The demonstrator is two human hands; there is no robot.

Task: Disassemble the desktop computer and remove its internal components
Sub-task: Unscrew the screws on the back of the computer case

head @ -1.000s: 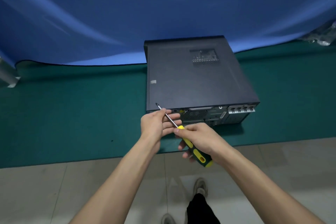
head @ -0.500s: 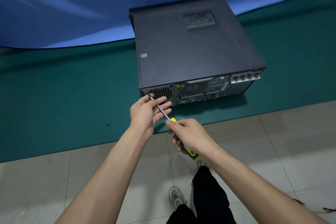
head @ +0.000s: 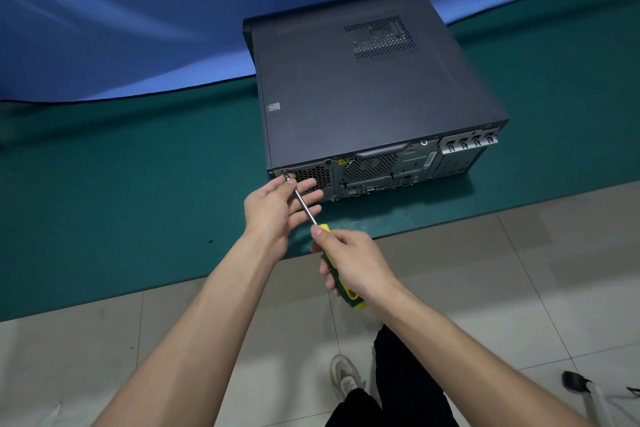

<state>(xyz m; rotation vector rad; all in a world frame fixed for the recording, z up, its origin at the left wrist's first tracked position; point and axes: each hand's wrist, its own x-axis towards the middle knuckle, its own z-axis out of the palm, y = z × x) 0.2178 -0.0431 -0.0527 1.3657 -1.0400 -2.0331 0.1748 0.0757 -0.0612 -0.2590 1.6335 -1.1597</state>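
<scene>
Two hands: both on one tool, none on the case itself.
Right hand [head: 360, 263]: wrapped around the yellow-and-green handle of the screwdriver [head: 332, 260], thumb laid along the handle's front end; grip suited to turning and pushing along the shaft.
Left hand [head: 277, 210]: fingers mostly extended, palm up under the bare steel shaft, thumb and forefinger lightly closing on it near the tip; probably steadying so the tip does not slip off.
Screwdriver axis: long axis slanted from lower right (handle, over the table edge) to upper left (tip), pointing away from the body at the rear panel.
Tip position: at the case screw [head: 285, 173] in the upper-left corner of the rear panel; seated in the head or just touching it, not resolvable at this sharpness.
Desktop computer [head: 367, 90]: lying flat on its side on the green mat [head: 138, 191], near the front edge of the table, well within reach.
Computer orientation: long axis running away from the person, slightly skewed to the right; rear panel with fan grille and slot covers facing the person, vented side panel facing up.
Reason for placement: rear toward the worker exposes the panel screws.
Task stage: side panel on, nothing removed yet; judged the first fastener.
Surroundings: blue cloth [head: 138, 17] behind the mat, tiled floor below.
</scene>
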